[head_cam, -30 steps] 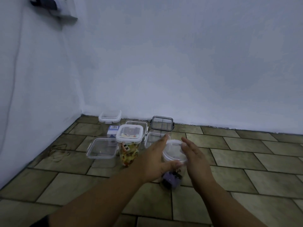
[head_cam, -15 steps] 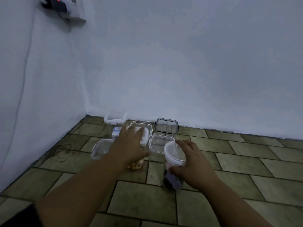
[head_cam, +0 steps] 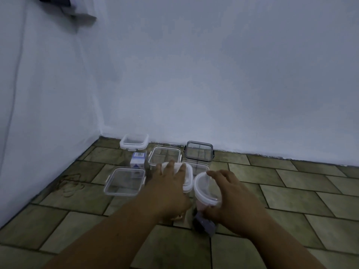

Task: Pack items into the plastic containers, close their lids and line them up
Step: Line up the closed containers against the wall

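Two lidded containers stand side by side on the tiled floor in front of me. My left hand (head_cam: 171, 183) lies over the white lid of the tall square container (head_cam: 188, 181), gripping it from above. My right hand (head_cam: 231, 195) holds the tall round container (head_cam: 204, 189) by its side, thumb low and fingers on the rim; dark purple items show at its bottom. Several clear containers stand behind them: one with a flat lid (head_cam: 125, 181) at left, an open one (head_cam: 165, 155), a dark-rimmed one (head_cam: 199, 150), and a white-rimmed one (head_cam: 134, 141) by the wall.
A small blue and white box (head_cam: 138, 161) stands between the back containers. White walls meet in a corner at the left. Bare floor tiles (head_cam: 291, 193) stretch to the right and toward me.
My left hand left the round container, went to the square container and now grips its lid. That container now stands right next to the round one, which my right hand keeps holding.
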